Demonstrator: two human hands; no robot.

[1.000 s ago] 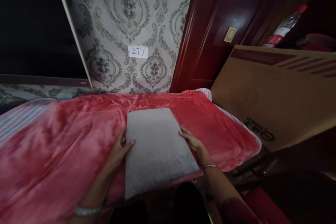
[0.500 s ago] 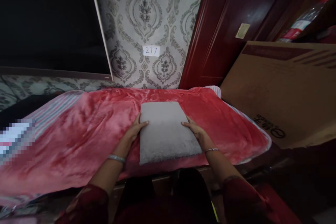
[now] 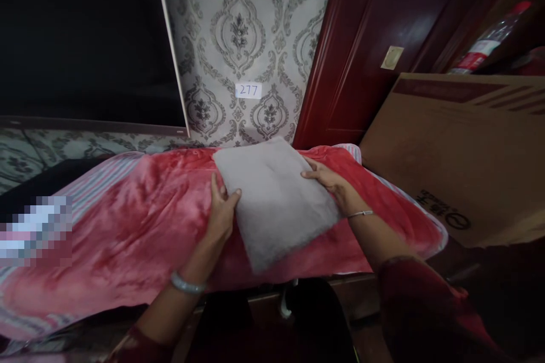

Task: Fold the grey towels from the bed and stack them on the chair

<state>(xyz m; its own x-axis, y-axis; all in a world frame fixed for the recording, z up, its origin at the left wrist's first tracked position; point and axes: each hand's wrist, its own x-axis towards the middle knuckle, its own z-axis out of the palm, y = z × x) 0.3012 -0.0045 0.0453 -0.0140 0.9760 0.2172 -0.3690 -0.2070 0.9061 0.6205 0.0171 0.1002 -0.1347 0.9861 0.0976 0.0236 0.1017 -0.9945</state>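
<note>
A grey, short-piled rectangular plush mat (image 3: 279,193) is held between my two hands over the red blanket (image 3: 170,215). It is turned at an angle, its near corner pointing toward me. My left hand (image 3: 223,207) grips the left edge, thumb on top and the other fingers partly beyond the edge. On the opposite side, my right hand (image 3: 327,180) clasps the right edge with the thumb on the upper face and the fingers mostly underneath. Whether the mat is one layer or folded cannot be made out.
A large cardboard box (image 3: 451,153) stands on the right, with a red-capped plastic bottle (image 3: 481,48) behind it. A dark television screen (image 3: 85,39) fills the upper left. Patterned wallpaper (image 3: 272,28) bears a paper label (image 3: 248,90) reading 277, beside a dark red door panel (image 3: 353,68).
The mat has been lifted and rotated counterclockwise, its far edge now higher in view. Both hands moved with it, the right one farther up and to the right.
</note>
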